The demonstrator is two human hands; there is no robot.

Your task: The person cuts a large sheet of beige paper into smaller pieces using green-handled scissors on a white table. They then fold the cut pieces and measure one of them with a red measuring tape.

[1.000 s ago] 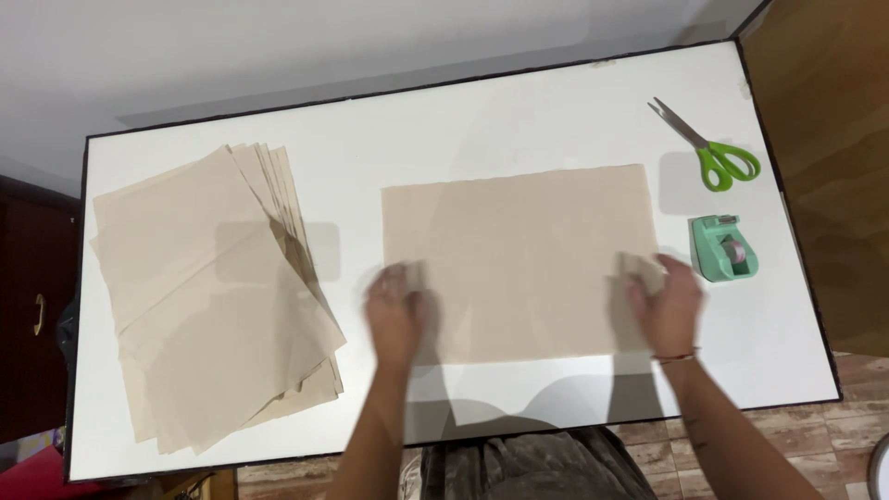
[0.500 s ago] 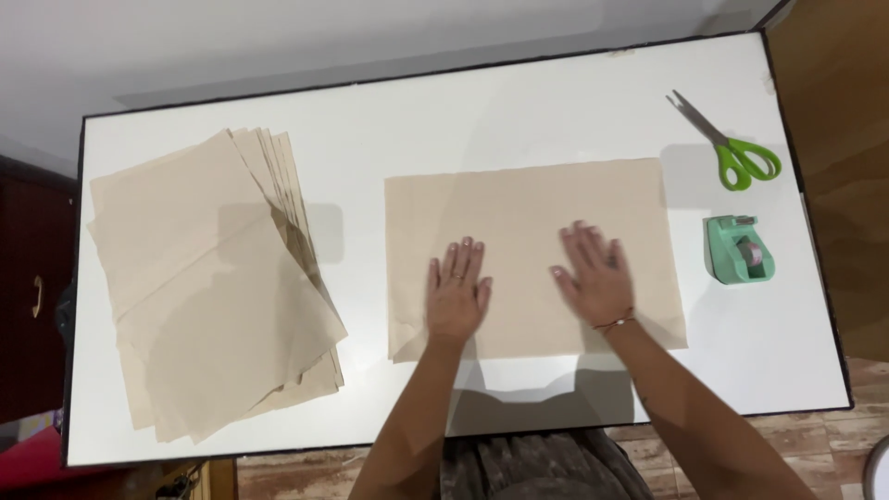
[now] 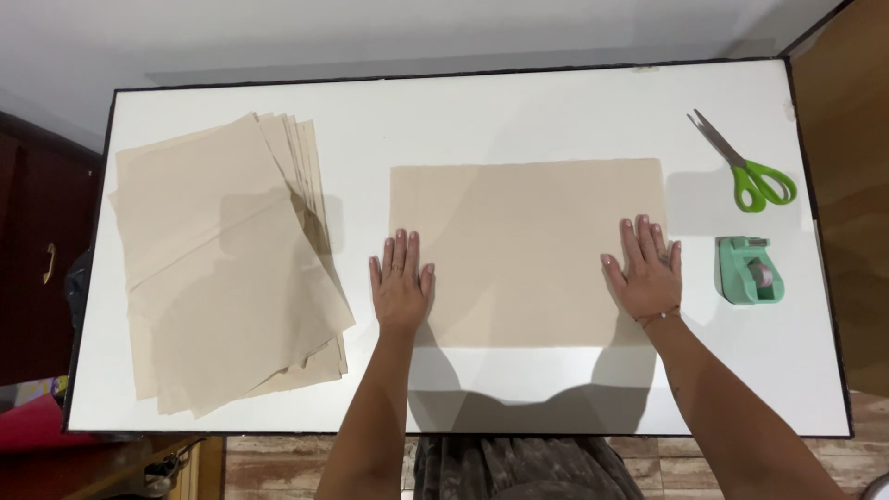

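Both hands, the left hand (image 3: 400, 282) and right hand (image 3: 645, 273), were laid flat with fingers spread, gripping nothing, on the beige rectangular paper sheet (image 3: 528, 245) at frame centre, which was best smoothed by even outward pressure.

Beige paper sheet (image 3: 528, 250), white table (image 3: 519, 111), green-handled scissors (image 3: 745, 174), mint tape dispenser (image 3: 748, 269).

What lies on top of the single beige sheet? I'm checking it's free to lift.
Both hands, left hand and right hand, press flat on the sheet; what's underneath is hidden.
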